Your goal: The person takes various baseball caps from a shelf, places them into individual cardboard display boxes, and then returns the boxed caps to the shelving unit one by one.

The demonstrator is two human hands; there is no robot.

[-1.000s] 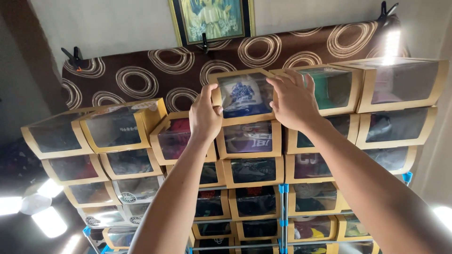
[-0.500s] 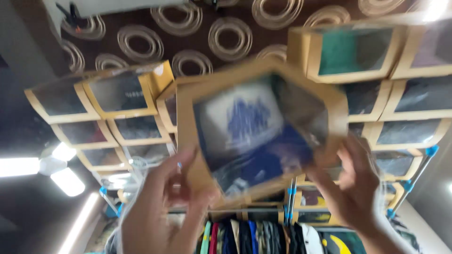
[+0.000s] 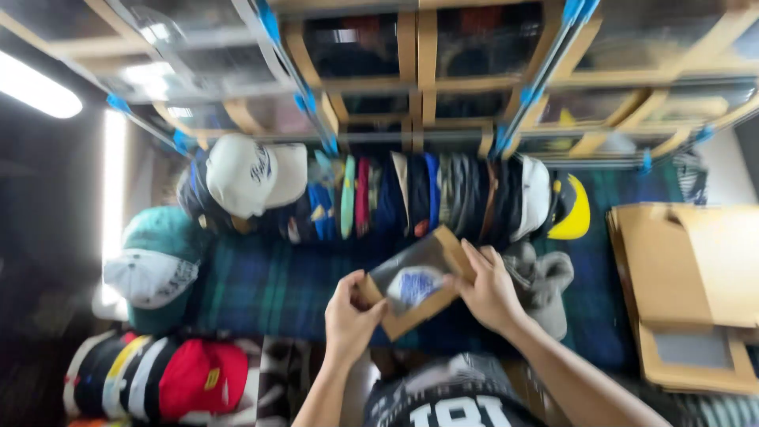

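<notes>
- The left hand [image 3: 348,320] is gripping the near-left corner of a cardboard display box [image 3: 417,283]; its grip is closing on the cardboard edge, thumb on top.
- The right hand [image 3: 490,289] is holding the right side of the same box, fingers lying flat along the frame and the grip wrapping its edge.
- The box is being held tilted in front of the person's chest, above a plaid blanket [image 3: 261,289]; through its clear window a white and blue cap [image 3: 415,285] is showing.
- Beyond the box, a row of caps [image 3: 411,198] is standing packed on edge, brims overlapping, with a white cap [image 3: 241,174] at its left end and a yellow-brimmed cap [image 3: 573,209] at its right end.
- A grey garment [image 3: 545,281] is lying just beside the right hand.
- To the left, a teal cap with a white brim [image 3: 154,265] is sitting on the blanket; near it, at lower left, a second row of caps is lying, a red cap [image 3: 202,375] at its end.
- At right, flattened cardboard boxes [image 3: 688,292] are lying stacked, well apart from the hands.
- Above, windowed boxes in stacks [image 3: 427,55] are filling the top of the view; their contents are too blurred to tell.
</notes>
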